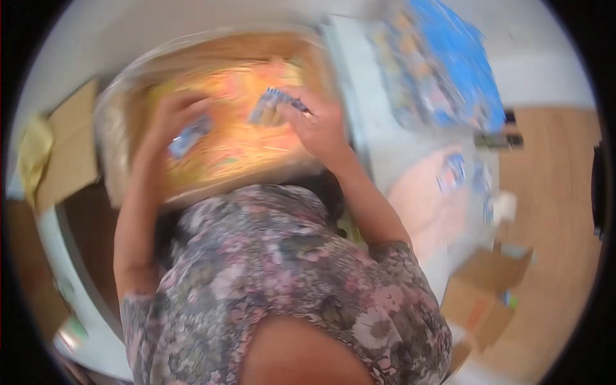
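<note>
Both my hands are over a large cardboard carton [212, 192] lined with clear plastic. It is filled with orange, yellow and pink pieces [237, 144], too blurred to name. My left hand [176, 115] is closed on a small blue-and-clear packet [190, 136] that hangs below its fingers. On the carton's right side, my right hand [321, 128] pinches another small clear packet [266, 109] with a blue-striped top edge and something brownish inside. The two packets are apart from each other. Motion blur hides the finger details.
A pale table [378, 157] at the right bears a big blue plastic bag [465, 61] beside many small packets, plus a pink sheet [427, 199] and blue-white packets [452, 173]. An open cardboard box [481, 285] stands lower right. Cardboard [74, 144] and yellow wrapping [35, 151] lie left.
</note>
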`<control>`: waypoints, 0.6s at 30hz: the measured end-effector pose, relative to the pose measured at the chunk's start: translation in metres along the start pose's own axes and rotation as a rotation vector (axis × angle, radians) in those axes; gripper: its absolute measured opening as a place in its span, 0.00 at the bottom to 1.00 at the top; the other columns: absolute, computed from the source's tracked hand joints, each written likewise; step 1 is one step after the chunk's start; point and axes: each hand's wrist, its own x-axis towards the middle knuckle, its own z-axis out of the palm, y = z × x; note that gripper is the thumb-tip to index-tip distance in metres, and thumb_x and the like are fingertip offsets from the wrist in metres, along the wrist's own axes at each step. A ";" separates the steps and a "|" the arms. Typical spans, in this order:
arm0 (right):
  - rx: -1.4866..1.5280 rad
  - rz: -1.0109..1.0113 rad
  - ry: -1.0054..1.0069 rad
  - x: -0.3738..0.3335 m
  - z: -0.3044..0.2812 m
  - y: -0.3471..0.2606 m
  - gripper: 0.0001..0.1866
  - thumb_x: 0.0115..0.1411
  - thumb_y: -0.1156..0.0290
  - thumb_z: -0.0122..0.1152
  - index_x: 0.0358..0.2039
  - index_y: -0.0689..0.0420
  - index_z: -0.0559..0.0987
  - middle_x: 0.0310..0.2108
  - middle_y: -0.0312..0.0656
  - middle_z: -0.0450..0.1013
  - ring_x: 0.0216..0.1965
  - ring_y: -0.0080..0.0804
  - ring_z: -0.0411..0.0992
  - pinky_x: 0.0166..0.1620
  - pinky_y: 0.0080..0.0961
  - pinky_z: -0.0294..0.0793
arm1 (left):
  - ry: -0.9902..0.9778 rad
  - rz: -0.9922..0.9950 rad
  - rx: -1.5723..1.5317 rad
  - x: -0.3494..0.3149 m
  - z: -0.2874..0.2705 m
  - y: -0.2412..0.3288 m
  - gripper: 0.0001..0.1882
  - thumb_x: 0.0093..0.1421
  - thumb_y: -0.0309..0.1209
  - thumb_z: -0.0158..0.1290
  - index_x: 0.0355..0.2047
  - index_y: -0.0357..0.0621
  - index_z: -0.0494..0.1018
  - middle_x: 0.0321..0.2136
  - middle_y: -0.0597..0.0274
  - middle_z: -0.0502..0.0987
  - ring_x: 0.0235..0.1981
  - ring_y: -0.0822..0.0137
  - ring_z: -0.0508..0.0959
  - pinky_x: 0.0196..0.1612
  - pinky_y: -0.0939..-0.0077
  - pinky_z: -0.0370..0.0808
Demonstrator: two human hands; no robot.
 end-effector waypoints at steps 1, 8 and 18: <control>-0.081 -0.013 0.001 -0.018 -0.030 0.003 0.14 0.52 0.77 0.59 0.41 0.62 0.76 0.35 0.44 0.76 0.33 0.28 0.74 0.38 0.20 0.71 | 0.009 0.009 0.199 -0.003 -0.005 0.003 0.13 0.56 0.34 0.53 0.34 0.36 0.77 0.29 0.58 0.78 0.32 0.70 0.76 0.36 0.74 0.72; -0.373 0.238 0.787 -0.158 -0.224 0.088 0.13 0.50 0.79 0.61 0.39 0.64 0.77 0.34 0.38 0.75 0.34 0.23 0.70 0.38 0.20 0.71 | -0.019 -0.093 0.933 -0.012 -0.022 -0.022 0.19 0.47 0.37 0.59 0.35 0.36 0.75 0.32 0.46 0.77 0.36 0.48 0.76 0.38 0.59 0.71; -1.331 0.099 0.806 -0.237 -0.319 0.199 0.30 0.50 0.58 0.66 0.46 0.67 0.71 0.47 0.57 0.68 0.50 0.51 0.65 0.54 0.42 0.62 | 0.202 -0.145 0.778 -0.003 -0.018 -0.071 0.19 0.39 0.32 0.64 0.34 0.43 0.78 0.30 0.54 0.79 0.33 0.57 0.79 0.38 0.66 0.74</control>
